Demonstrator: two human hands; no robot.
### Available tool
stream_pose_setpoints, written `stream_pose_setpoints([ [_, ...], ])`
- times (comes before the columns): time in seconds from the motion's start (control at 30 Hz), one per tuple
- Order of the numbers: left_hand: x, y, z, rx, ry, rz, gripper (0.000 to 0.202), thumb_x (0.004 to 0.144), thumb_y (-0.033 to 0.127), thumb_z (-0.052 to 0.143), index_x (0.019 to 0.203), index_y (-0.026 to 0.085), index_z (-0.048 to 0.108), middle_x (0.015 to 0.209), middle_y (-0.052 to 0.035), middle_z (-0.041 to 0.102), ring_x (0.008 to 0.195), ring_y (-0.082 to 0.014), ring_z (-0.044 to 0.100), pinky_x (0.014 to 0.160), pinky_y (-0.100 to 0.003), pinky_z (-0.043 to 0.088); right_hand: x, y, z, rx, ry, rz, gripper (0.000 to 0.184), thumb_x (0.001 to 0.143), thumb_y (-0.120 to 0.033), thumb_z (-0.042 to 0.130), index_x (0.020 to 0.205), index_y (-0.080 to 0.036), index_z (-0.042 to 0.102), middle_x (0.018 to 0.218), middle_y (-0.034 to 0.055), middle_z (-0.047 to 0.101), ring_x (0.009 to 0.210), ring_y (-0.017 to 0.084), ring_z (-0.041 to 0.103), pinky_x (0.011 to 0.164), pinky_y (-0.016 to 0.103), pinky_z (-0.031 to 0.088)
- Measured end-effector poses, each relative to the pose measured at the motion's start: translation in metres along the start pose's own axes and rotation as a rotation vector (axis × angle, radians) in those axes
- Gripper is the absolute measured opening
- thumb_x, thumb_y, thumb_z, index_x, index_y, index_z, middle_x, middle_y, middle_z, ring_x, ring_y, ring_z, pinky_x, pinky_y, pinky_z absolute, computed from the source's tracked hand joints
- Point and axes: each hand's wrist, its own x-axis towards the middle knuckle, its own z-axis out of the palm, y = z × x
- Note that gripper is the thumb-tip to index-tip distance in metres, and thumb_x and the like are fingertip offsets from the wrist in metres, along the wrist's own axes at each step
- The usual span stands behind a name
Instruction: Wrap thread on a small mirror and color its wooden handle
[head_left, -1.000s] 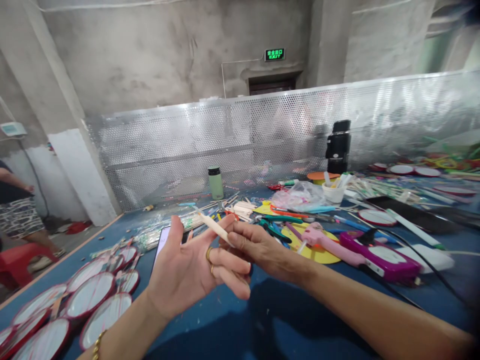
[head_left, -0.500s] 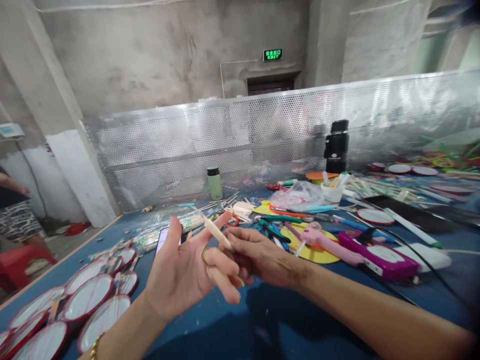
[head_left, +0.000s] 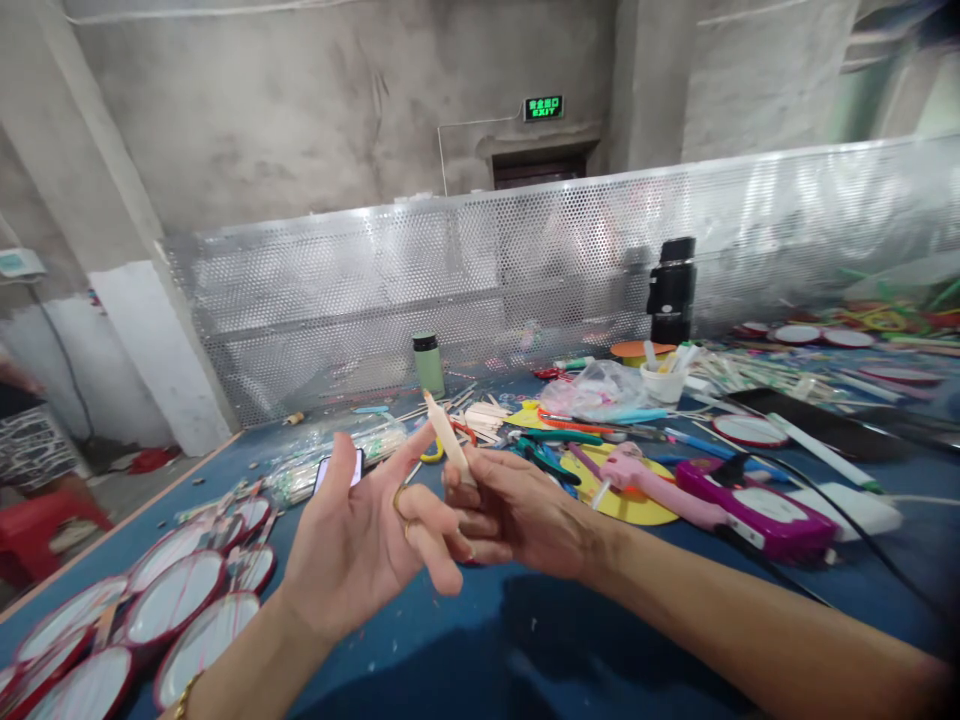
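Observation:
My right hand [head_left: 525, 510] pinches the lower end of a pale wooden craft stick [head_left: 448, 440] between thumb and fingers. The stick tilts up to the left and has a small brownish spot at its tip. Palm up, my left hand [head_left: 360, 545] has its thumb and index finger spread and the other fingers partly curled. Its index fingertip lies close to the stick; whether they touch I cannot tell. Behind the left hand, a phone with a lit screen [head_left: 339, 472] is partly hidden. More pale wooden sticks [head_left: 484, 420] lie in a pile beyond the hands.
Red-rimmed round pieces [head_left: 176, 597] cover the table's left side. At right lie a pink glue gun [head_left: 660, 490], a purple device [head_left: 757, 508], and cables. A green bottle [head_left: 429, 365] and a black flask [head_left: 671, 290] stand before a perforated metal panel [head_left: 360, 300].
The stick has risen and turned more upright in my right hand. My left hand has shifted slightly left, its index finger lower along the stick.

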Motion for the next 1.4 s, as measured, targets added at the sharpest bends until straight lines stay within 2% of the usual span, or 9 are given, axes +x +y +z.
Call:
stream_pose_setpoints([
  [0.13, -0.001, 0.002, 0.0, 0.002, 0.023, 0.036, 0.085, 0.092, 0.067, -0.001, 0.144, 0.014, 0.04, 0.096, -0.0156, 0.079, 0.077, -0.0304, 0.078, 0.083, -0.04, 0.051, -0.003, -0.005, 0.005, -0.083, -0.045, -0.055, 0.031, 0.089, -0.045, 0.063, 0.082, -0.018, 0.052, 0.06, -0.008, 0.037, 0.046, 0.004, 0.033, 0.04, 0.016, 0.024],
  [0.37, -0.001, -0.001, 0.005, 0.008, 0.032, 0.013, 0.085, 0.09, 0.069, -0.001, 0.156, 0.017, 0.011, 0.094, -0.0154, 0.079, 0.075, -0.03, 0.078, 0.081, -0.04, 0.053, 0.006, 0.008, 0.002, -0.259, -0.017, -0.121, 0.032, 0.089, -0.049, 0.063, 0.094, -0.019, 0.054, 0.071, -0.004, 0.057, 0.051, 0.006, 0.051, 0.043, 0.017, 0.038],
  [0.67, 0.002, -0.007, 0.008, 0.019, -0.01, -0.032, 0.088, 0.088, 0.072, -0.004, 0.156, 0.016, -0.003, 0.097, -0.0162, 0.079, 0.077, -0.0302, 0.078, 0.083, -0.04, 0.053, 0.012, 0.015, 0.0, -0.255, -0.118, -0.084, 0.036, 0.09, -0.051, 0.061, 0.103, -0.018, 0.06, 0.058, -0.0064, 0.058, 0.043, 0.005, 0.053, 0.039, 0.015, 0.034],
  [0.77, 0.003, -0.007, 0.008, 0.037, 0.0, -0.035, 0.088, 0.089, 0.073, 0.002, 0.157, 0.016, 0.001, 0.097, -0.016, 0.079, 0.077, -0.0296, 0.078, 0.083, -0.039, 0.053, 0.013, 0.019, -0.002, -0.238, -0.097, -0.102, 0.034, 0.088, -0.05, 0.064, 0.102, -0.018, 0.061, 0.06, -0.0064, 0.059, 0.043, 0.005, 0.053, 0.038, 0.015, 0.035],
  [0.87, 0.002, -0.006, 0.007, 0.08, 0.019, -0.021, 0.085, 0.092, 0.07, 0.028, 0.156, 0.018, 0.009, 0.097, -0.0144, 0.079, 0.075, -0.028, 0.078, 0.083, -0.039, 0.054, 0.015, 0.023, -0.004, -0.268, -0.027, -0.122, 0.032, 0.088, -0.048, 0.064, 0.099, -0.019, 0.063, 0.057, -0.007, 0.058, 0.041, 0.004, 0.05, 0.037, 0.014, 0.034],
  [1.0, 0.002, -0.01, 0.003, 0.191, 0.088, 0.029, 0.074, 0.092, 0.035, 0.064, 0.154, 0.022, 0.024, 0.099, -0.0101, 0.079, 0.074, -0.0255, 0.077, 0.083, -0.04, 0.055, 0.017, 0.027, -0.004, -0.341, 0.073, -0.143, 0.029, 0.086, -0.044, 0.066, 0.102, -0.019, 0.067, 0.057, -0.0064, 0.059, 0.041, 0.004, 0.051, 0.038, 0.013, 0.035],
  [1.07, 0.003, -0.012, 0.001, 0.224, 0.134, 0.05, 0.065, 0.091, 0.024, 0.065, 0.149, 0.022, 0.035, 0.097, -0.0087, 0.08, 0.074, -0.0256, 0.077, 0.078, -0.041, 0.057, 0.017, 0.027, -0.004, -0.373, 0.105, -0.14, 0.031, 0.086, -0.044, 0.066, 0.105, -0.019, 0.067, 0.056, -0.0059, 0.06, 0.041, 0.005, 0.054, 0.038, 0.014, 0.037],
  [1.2, 0.007, -0.015, 0.0, 0.232, 0.221, 0.054, 0.041, 0.09, 0.02, 0.067, 0.13, 0.015, 0.058, 0.092, -0.0094, 0.081, 0.071, -0.0259, 0.076, 0.066, -0.042, 0.061, 0.016, 0.026, 0.0, -0.408, 0.13, -0.102, 0.038, 0.084, -0.049, 0.066, 0.107, -0.019, 0.067, 0.051, -0.0059, 0.058, 0.039, 0.008, 0.055, 0.036, 0.016, 0.041],
  [1.4, 0.011, -0.017, 0.001, 0.272, 0.371, 0.047, 0.028, 0.085, 0.024, 0.074, 0.109, 0.012, 0.068, 0.088, -0.011, 0.081, 0.075, -0.0268, 0.078, 0.062, -0.035, 0.064, 0.016, 0.025, 0.003, -0.418, 0.144, -0.074, 0.042, 0.081, -0.049, 0.068, 0.105, -0.014, 0.067, 0.051, -0.0047, 0.057, 0.036, 0.008, 0.054, 0.032, 0.015, 0.039],
])
